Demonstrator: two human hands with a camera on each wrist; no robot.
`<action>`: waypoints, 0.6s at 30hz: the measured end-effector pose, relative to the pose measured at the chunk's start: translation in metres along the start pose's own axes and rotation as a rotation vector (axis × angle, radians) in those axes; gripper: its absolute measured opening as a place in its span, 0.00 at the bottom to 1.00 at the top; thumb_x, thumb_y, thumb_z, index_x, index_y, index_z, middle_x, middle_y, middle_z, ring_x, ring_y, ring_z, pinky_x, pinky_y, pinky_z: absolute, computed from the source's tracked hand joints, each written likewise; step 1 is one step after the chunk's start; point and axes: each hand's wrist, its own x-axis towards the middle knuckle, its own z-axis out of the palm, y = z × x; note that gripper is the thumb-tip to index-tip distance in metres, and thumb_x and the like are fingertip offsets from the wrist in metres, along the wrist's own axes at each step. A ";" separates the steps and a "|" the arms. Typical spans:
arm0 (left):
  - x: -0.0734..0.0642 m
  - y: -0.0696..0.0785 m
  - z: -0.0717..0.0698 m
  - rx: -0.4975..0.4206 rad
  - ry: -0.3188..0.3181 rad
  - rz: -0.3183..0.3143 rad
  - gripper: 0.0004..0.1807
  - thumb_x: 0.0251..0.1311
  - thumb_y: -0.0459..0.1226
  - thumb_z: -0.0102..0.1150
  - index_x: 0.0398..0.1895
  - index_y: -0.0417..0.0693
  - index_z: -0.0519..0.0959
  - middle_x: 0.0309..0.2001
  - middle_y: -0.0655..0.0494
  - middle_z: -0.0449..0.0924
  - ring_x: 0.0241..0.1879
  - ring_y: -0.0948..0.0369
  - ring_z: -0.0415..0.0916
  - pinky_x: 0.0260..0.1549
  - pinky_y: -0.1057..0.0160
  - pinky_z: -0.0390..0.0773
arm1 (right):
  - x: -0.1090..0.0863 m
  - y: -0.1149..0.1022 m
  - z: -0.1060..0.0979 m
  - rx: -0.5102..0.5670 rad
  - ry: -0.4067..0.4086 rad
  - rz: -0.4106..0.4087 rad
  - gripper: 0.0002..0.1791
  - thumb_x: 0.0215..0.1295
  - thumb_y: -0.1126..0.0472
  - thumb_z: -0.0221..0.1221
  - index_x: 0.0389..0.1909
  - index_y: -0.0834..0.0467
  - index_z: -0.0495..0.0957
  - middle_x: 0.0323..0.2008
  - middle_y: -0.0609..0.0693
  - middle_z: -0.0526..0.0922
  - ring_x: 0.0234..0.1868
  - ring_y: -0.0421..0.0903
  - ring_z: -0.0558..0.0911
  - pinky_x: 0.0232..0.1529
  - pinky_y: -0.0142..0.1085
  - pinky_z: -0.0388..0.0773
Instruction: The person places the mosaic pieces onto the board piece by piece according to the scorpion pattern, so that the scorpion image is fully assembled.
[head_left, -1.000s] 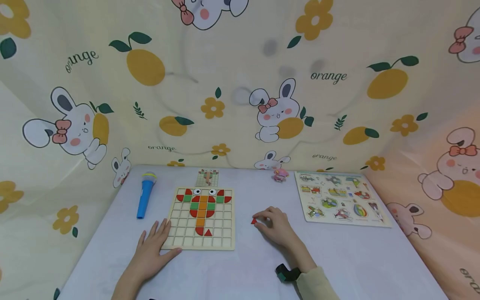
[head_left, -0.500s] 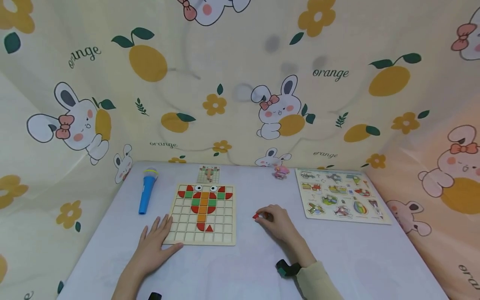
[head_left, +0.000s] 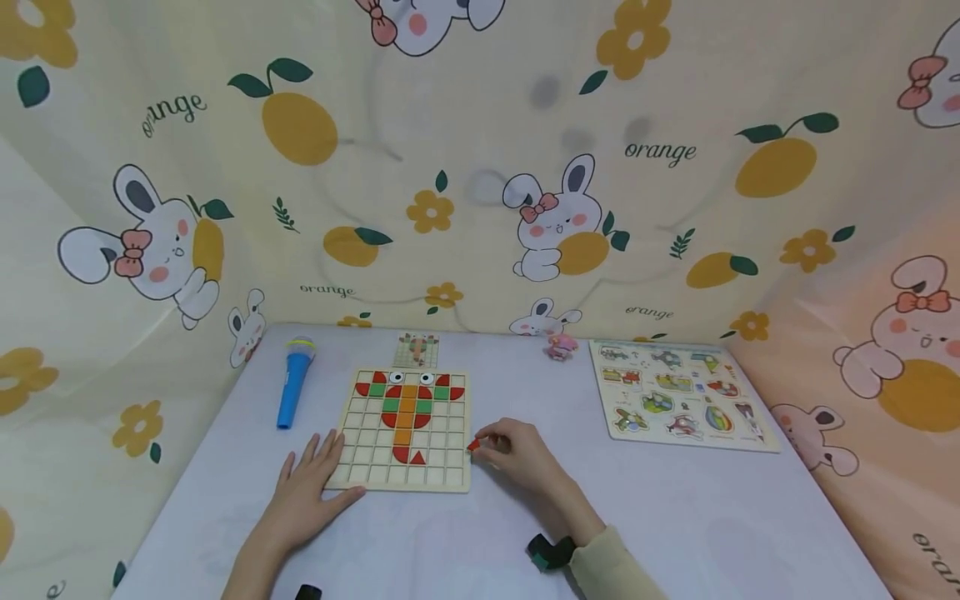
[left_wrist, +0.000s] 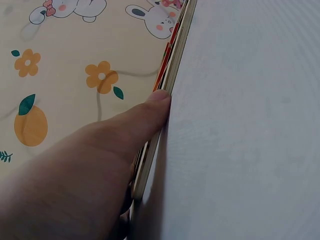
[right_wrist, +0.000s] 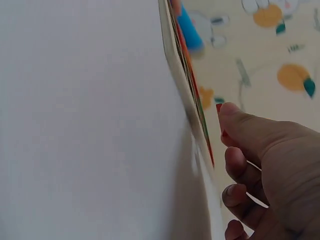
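A wooden grid board (head_left: 444, 475) lies on the table, with red, green and orange pieces and two eye pieces set in its upper and middle squares. My left hand (head_left: 309, 490) rests at the board's lower left corner, fingers spread; its thumb (left_wrist: 159, 96) lies along the board edge in the left wrist view. Between thumb and fingertips my right hand (head_left: 521, 454) pinches a small red piece (head_left: 473, 446), just beside the board's right edge. That red piece (right_wrist: 219, 111) is mostly covered by the thumb in the right wrist view. A red triangle (head_left: 418, 457) sits low on the grid.
Behind the board lies a small pattern card (head_left: 417, 350). To the left is a blue toy microphone (head_left: 296, 385), and a pink figurine (head_left: 560, 347) stands at the back. A picture puzzle board (head_left: 678, 396) lies at the right. Patterned cloth (head_left: 465, 167) hangs behind the table.
My right hand has lifted the red piece off the table and carried it left to the board's right edge. The left hand stays on the board.
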 end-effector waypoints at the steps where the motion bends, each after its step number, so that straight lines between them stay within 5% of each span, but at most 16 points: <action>1: 0.000 0.000 0.000 0.001 0.003 0.001 0.60 0.63 0.68 0.63 0.84 0.38 0.54 0.84 0.37 0.49 0.84 0.33 0.36 0.76 0.25 0.31 | 0.001 -0.005 0.004 0.004 -0.017 -0.009 0.13 0.68 0.52 0.73 0.49 0.53 0.90 0.32 0.39 0.80 0.36 0.39 0.76 0.35 0.29 0.74; 11: 0.001 -0.003 0.002 0.006 0.011 0.007 0.60 0.63 0.69 0.62 0.84 0.38 0.54 0.84 0.37 0.49 0.84 0.33 0.36 0.76 0.25 0.31 | 0.010 -0.050 0.040 0.093 -0.126 -0.082 0.11 0.65 0.53 0.75 0.45 0.53 0.90 0.29 0.40 0.77 0.32 0.36 0.72 0.32 0.27 0.69; 18: 0.001 -0.005 0.002 0.007 0.012 0.005 0.60 0.63 0.69 0.62 0.84 0.39 0.54 0.84 0.38 0.49 0.84 0.34 0.36 0.76 0.26 0.31 | 0.017 -0.049 0.059 -0.014 -0.128 -0.136 0.11 0.62 0.51 0.77 0.40 0.50 0.87 0.28 0.38 0.77 0.31 0.34 0.72 0.33 0.26 0.72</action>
